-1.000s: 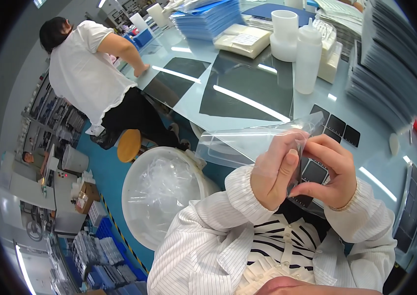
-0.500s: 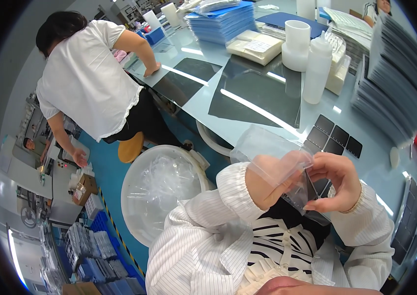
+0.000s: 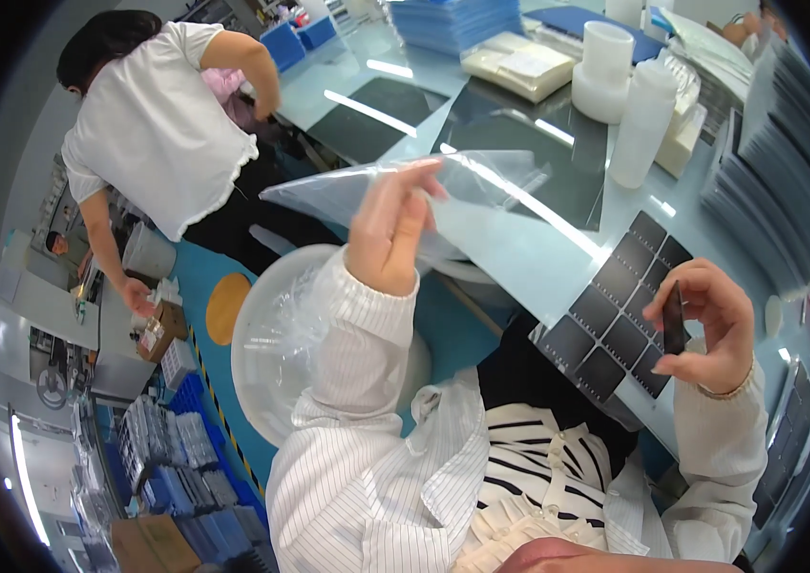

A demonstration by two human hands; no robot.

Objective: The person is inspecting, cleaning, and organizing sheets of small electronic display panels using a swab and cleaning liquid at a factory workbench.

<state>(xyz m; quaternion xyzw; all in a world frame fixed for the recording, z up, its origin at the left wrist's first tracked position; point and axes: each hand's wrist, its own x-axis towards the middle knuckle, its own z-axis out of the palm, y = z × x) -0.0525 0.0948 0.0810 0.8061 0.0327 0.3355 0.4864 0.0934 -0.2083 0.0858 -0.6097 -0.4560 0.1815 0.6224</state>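
Observation:
My left hand (image 3: pixel 388 229) is raised near the table's front edge. Its fingers are bent around a sheet of clear plastic film (image 3: pixel 324 194), which spreads out on both sides of them; motion blurs it a little. Between the thumb and fingers of my right hand (image 3: pixel 722 325), a small dark plate (image 3: pixel 675 320) stands on edge. Just left of that hand lies a grid of dark square plates (image 3: pixel 622 304) with light marks along their edges, at the front edge of the glass-topped table.
Below my left forearm stands a white round bin (image 3: pixel 250 382) with crumpled clear film inside. Dark sheets (image 3: pixel 543 158), a white squeeze bottle (image 3: pixel 641 129) and stacked plastic trays (image 3: pixel 777 172) occupy the table. A co-worker in a white shirt (image 3: pixel 157 124) stands at the left.
My hands have moved apart. The left has carried the film left and up, while the right has shifted right with the small dark plate. The grid of plates is now uncovered.

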